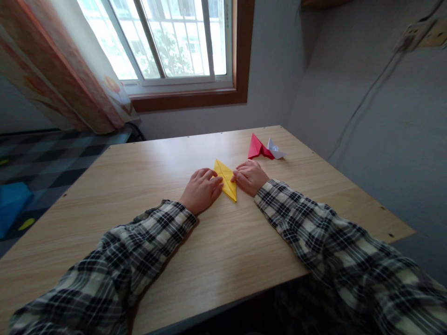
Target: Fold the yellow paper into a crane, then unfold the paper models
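Observation:
A yellow folded paper (226, 182), diamond-shaped, lies flat on the wooden table (146, 186). My left hand (201, 190) presses on its left side with the fingers laid over the edge. My right hand (250, 177) pinches its right edge with curled fingers. Both sleeves are plaid. Beyond my right hand rest a red folded paper figure (257, 147) and a small white folded paper figure (275, 150), touching each other.
The table's right edge (349, 186) runs close to a grey wall. A window and a curtain (70, 70) stand behind the table. To the left is a checkered floor with a blue object (12, 202).

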Available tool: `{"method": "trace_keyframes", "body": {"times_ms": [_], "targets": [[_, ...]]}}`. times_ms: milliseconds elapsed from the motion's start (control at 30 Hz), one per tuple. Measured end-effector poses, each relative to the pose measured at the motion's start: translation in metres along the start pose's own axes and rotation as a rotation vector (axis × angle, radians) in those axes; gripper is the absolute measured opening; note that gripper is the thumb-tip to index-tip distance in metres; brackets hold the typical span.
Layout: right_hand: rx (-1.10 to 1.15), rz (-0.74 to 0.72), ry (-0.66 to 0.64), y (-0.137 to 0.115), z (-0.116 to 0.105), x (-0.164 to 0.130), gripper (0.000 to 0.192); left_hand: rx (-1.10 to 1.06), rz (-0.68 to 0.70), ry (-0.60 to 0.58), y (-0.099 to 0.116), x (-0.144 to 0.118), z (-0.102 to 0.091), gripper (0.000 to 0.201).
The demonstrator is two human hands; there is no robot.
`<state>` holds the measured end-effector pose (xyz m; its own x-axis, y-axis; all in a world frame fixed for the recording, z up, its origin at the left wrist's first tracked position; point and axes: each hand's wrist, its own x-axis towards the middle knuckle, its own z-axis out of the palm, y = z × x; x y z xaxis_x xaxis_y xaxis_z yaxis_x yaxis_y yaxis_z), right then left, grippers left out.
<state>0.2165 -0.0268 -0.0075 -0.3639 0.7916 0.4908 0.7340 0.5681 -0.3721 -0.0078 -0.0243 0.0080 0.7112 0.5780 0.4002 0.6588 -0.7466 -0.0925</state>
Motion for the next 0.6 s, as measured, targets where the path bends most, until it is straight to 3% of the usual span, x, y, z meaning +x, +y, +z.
{"method": "trace_keyframes", "body": {"times_ms": [333, 600], "targets": [[0.022, -0.164, 0.061, -0.0021, 0.002, -0.0006, 0.051, -0.112, -0.05, -0.104, 0.0004, 0.0023, 0.001, 0.042], [-0.091, -0.126, -0.029, -0.005, -0.0027, -0.0008, 0.042, -0.29, -0.012, -0.099, -0.0063, 0.0034, 0.0048, 0.038]]}}
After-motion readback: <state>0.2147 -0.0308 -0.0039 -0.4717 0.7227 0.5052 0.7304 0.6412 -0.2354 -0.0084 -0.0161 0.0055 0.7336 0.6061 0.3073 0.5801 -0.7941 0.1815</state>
